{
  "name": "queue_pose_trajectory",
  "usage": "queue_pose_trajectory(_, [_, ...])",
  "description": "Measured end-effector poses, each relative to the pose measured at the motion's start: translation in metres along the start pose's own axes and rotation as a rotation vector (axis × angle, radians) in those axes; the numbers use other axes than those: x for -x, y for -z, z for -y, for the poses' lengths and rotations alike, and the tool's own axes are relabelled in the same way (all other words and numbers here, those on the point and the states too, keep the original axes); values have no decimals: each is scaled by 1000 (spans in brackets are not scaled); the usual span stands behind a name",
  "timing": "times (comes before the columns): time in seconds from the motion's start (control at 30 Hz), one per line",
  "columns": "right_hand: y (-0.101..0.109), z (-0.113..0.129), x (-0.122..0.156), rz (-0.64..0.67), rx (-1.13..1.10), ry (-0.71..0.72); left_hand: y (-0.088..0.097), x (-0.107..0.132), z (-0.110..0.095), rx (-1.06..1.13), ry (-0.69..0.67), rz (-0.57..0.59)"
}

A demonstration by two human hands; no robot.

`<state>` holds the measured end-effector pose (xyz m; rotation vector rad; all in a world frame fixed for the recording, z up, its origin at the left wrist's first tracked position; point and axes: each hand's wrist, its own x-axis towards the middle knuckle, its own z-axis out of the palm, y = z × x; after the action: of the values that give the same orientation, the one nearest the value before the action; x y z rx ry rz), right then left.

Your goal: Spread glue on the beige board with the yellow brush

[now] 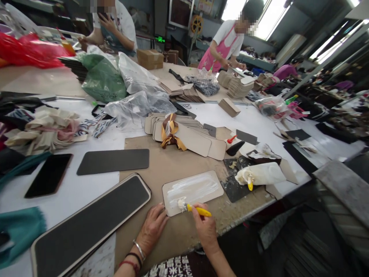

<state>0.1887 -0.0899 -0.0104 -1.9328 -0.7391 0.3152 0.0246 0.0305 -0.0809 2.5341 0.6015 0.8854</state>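
Note:
My right hand [205,227] grips a yellow-handled brush [193,209], its white bristles touching the near left corner of a beige rounded card [192,191]. White glue streaks cover most of that card. My left hand [152,227] lies flat on the brown board [161,165] with its fingertips pressing the card's near left edge. A glue-smeared white bottle [261,174] with a yellow nozzle lies on its side to the right.
A stack of beige cards [184,132] with a gold ribbon lies beyond. Dark rounded panels [113,161] and a long black tray [89,223] sit left, a phone [49,175] further left. Plastic bags and fabric scraps crowd the back. Two people work at the far end.

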Motion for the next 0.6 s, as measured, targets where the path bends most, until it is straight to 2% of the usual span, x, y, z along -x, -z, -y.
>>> queue_pose_trajectory(0.1, [21, -20, -10, -95, 78, -15, -1, 0, 1, -20, -34, -26])
queue_pose_trajectory(0.23, [72, -50, -38, -232, 184, -44, -2, 1, 2, -29, -46, -36])
queue_pose_trajectory(0.3, [90, -56, -49, -271, 219, -39, -2, 1, 1, -31, -43, -31])
queue_pose_trajectory(0.37, [98, -55, -56, -288, 243, -23, -1, 0, 1, -33, -39, -27])
queue_pose_trajectory(0.47, [84, -43, -57, -252, 200, 5, -1, 0, 0, -30, -33, -30])
queue_pose_trajectory(0.6, [28, -14, -45, -102, -35, 10, -1, 0, -1, -36, -34, -10])
